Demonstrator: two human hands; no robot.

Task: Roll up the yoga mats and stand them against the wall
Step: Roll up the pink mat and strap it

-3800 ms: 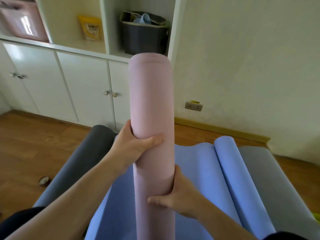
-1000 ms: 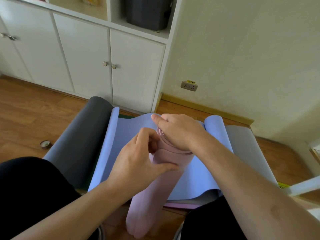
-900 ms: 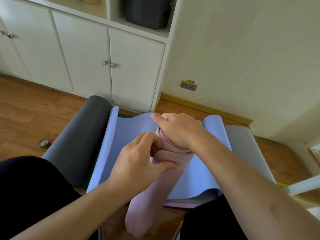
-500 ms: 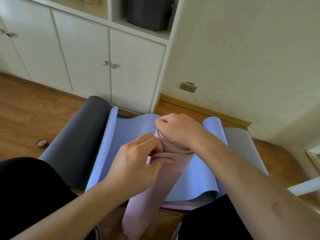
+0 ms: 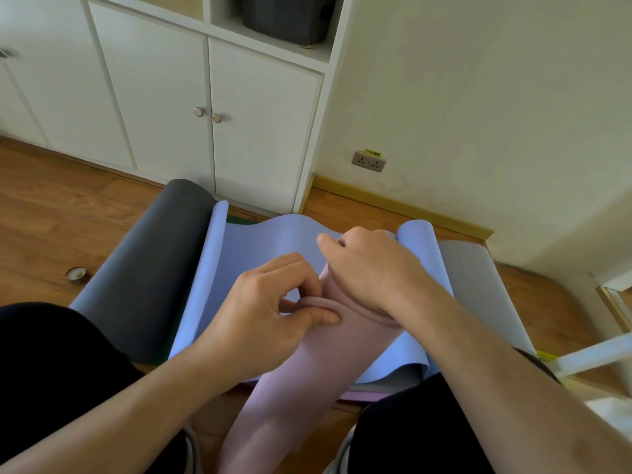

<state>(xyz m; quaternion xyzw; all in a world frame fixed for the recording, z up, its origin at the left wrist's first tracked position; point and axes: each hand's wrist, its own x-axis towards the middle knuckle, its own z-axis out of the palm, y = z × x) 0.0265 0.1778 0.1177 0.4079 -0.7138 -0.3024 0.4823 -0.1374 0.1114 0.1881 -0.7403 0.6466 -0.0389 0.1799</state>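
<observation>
A rolled pink yoga mat stands tilted between my knees, its lower end on the floor. My left hand pinches the loose outer edge of the pink mat near its top. Over the top end lies my right hand, fingers curled down around it. Behind it a blue mat lies spread with curled side edges, over a dark grey mat on the left and a light grey mat on the right. The cream wall rises behind them.
White cabinet doors with a dark bin on the shelf above stand at the back left. A wall socket sits low on the wall. A small round tin lies on the wooden floor at left.
The pink roll came down from being held up high to standing between my knees. In the last second my left fingers closed onto its loose outer edge; my right hand stayed on the top.
</observation>
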